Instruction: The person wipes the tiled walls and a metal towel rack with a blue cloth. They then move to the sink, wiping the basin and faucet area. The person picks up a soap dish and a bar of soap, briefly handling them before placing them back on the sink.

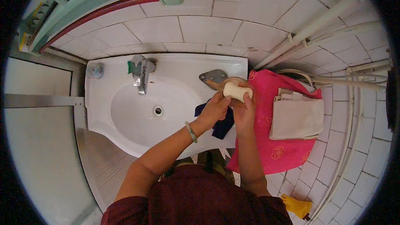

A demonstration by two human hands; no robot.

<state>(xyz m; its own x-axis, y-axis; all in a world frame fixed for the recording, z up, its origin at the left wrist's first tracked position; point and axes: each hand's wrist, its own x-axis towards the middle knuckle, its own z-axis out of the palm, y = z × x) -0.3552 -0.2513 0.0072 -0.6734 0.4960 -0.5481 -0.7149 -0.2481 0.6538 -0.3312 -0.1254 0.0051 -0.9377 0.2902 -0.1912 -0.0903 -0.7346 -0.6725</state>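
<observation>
A cream bar of soap is held over the right end of the white washbasin. My right hand grips it from below, the thumb on its face. From the left, my left hand pinches at the bar's near left corner, fingers closed. Right behind the soap shows a brownish translucent dish; whether my fingers also hold it is hidden. Beside it on the basin's rim lies a grey, leaf-shaped dish. A dark blue cloth lies partly under my hands on the basin's right edge.
A chrome faucet stands at the back of the basin, a clear cup-like item to its left. On the right, a pink cloth cover bears a folded beige towel. Pipes run along the wall; a yellow glove lies lower right.
</observation>
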